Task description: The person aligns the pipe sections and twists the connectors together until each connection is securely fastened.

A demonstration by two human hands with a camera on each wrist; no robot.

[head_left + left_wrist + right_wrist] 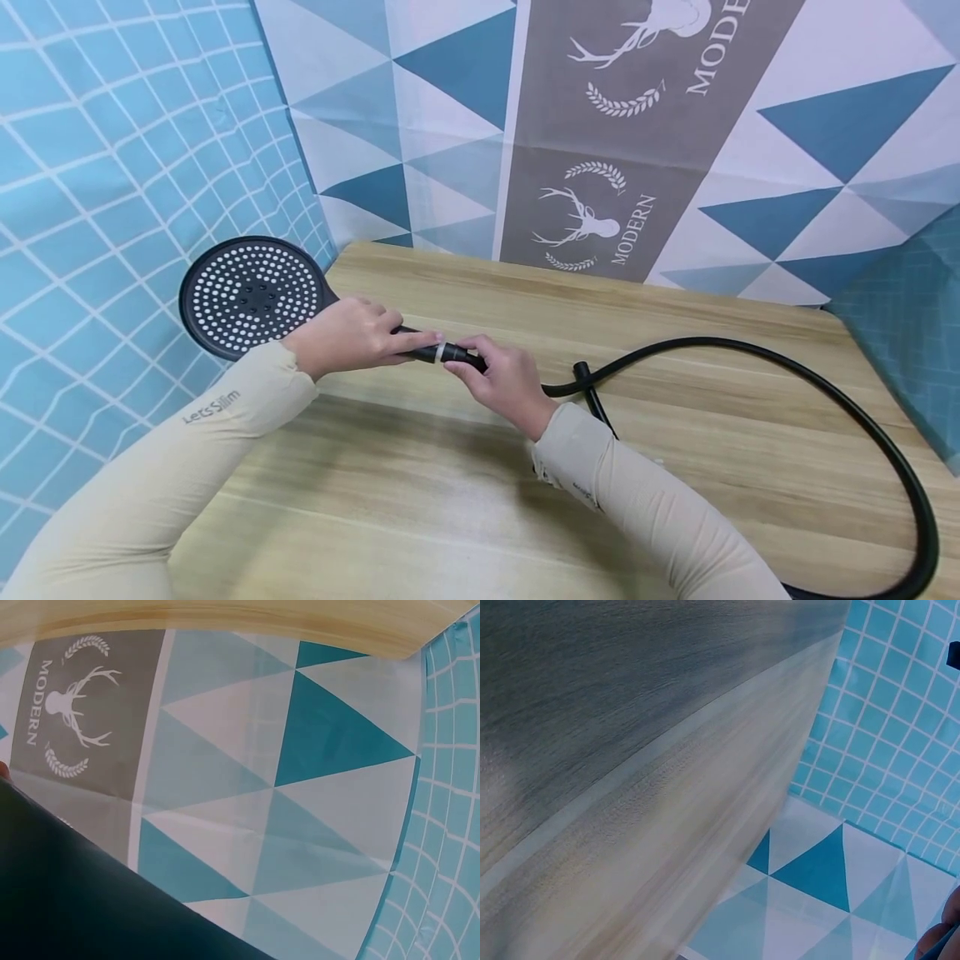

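Observation:
A black round shower head [255,296] with white nozzles is held up at the left of the head view, its face toward the camera. My left hand [348,337] grips its handle, forefinger stretched along it toward a pale ring. At the handle's end, my right hand [510,383] pinches the black connector [463,357] of the hose [705,342] between thumb and fingers. Handle and connector meet in line at the ring. A large dark surface [90,892] fills the lower left of the left wrist view. Fingertips [954,911] show at the right wrist view's edge.
The hose loops right across the wood-patterned table [420,500] and leaves the head view at the lower right. A short black rod-like piece [594,400] lies under the hose near the right wrist. Blue tiled sheeting [112,167] and a triangle-patterned backdrop [450,108] border the table.

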